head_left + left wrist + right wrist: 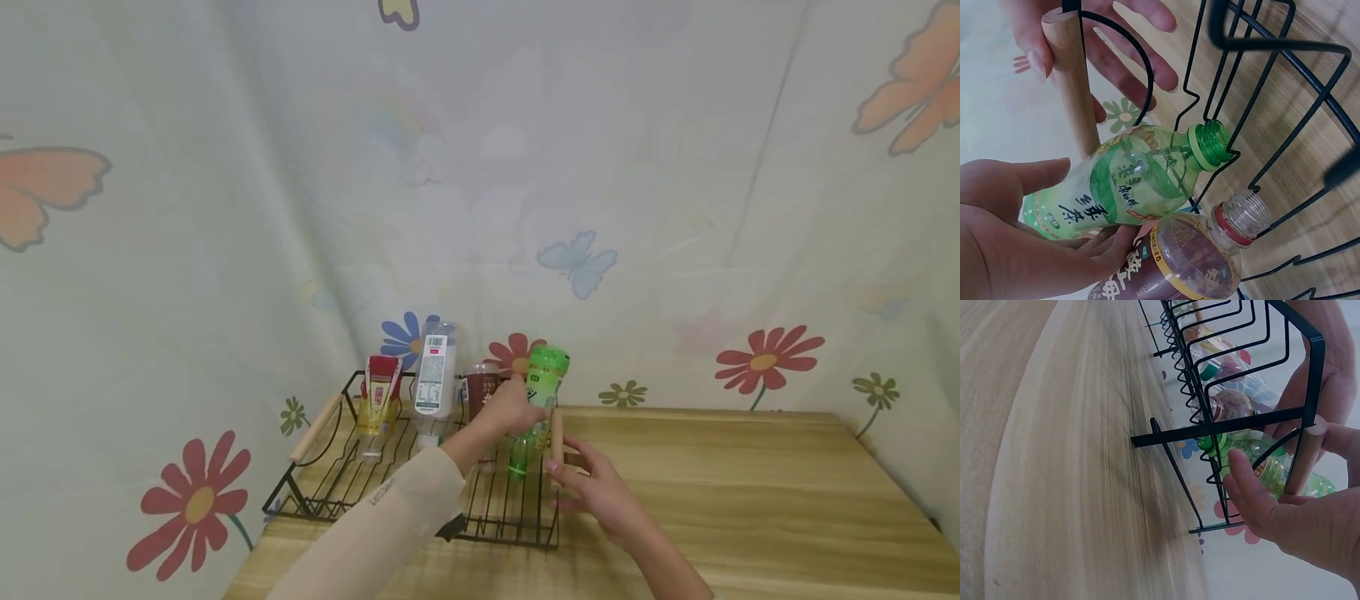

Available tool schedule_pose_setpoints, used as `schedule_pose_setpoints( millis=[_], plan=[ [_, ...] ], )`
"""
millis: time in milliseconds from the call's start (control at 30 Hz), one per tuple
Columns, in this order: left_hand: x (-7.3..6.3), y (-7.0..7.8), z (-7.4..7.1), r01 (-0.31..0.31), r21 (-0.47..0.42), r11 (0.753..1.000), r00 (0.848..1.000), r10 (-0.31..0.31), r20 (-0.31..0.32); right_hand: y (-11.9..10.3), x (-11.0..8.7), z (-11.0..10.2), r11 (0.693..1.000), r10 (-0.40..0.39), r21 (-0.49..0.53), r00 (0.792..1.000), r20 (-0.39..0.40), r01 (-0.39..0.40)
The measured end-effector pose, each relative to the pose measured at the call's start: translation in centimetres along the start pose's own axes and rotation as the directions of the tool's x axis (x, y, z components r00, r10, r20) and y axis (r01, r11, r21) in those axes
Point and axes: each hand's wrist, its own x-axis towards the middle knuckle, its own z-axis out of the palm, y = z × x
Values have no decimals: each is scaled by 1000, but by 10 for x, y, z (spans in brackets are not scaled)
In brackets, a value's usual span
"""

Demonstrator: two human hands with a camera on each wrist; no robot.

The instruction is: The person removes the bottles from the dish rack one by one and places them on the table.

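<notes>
An upside-down green tea bottle (546,375), uncapped, leans at the right end of a black wire rack (517,533). My left hand (512,408) grips it, thumb on one side and fingers on the other in the left wrist view. Its green mouth (1211,144) meets the rack's wires. Beside it stands a dark red drink bottle (1191,256), also neck down and uncapped. My right hand (603,496) holds the rack's right wooden handle (1305,459), with the thumb against it and the other fingers reaching past it.
Two more inverted bottles share the rack: a clear one with a white label (435,375) and a yellow one with a red base (380,396). Another wooden handle (317,429) is at the left end. The wooden table (735,492) extends right; a flowered curtain (660,333) hangs behind.
</notes>
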Motion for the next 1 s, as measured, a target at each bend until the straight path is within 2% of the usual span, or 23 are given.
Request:
schedule_pose_setpoints(
  millis=[267,500,633,800,1000],
  plan=[
    [0,0,-1,-67,11,998,998,67,-12,4,4,-2,1000,-15,6,1000,-8,15],
    [0,-2,0,-47,13,999,999,47,-21,5,4,-2,1000,-22,3,1000,0,22],
    [3,-5,0,-58,-3,998,998,58,-11,5,4,-2,999,-30,-16,1000,-3,30],
    [2,-3,-3,-59,-44,997,998,59,2,6,6,-3,998,-51,-26,999,-12,50],
    [-1,-1,-6,-56,-32,998,998,56,8,5,5,-3,998,-61,-17,998,0,61]
  ],
)
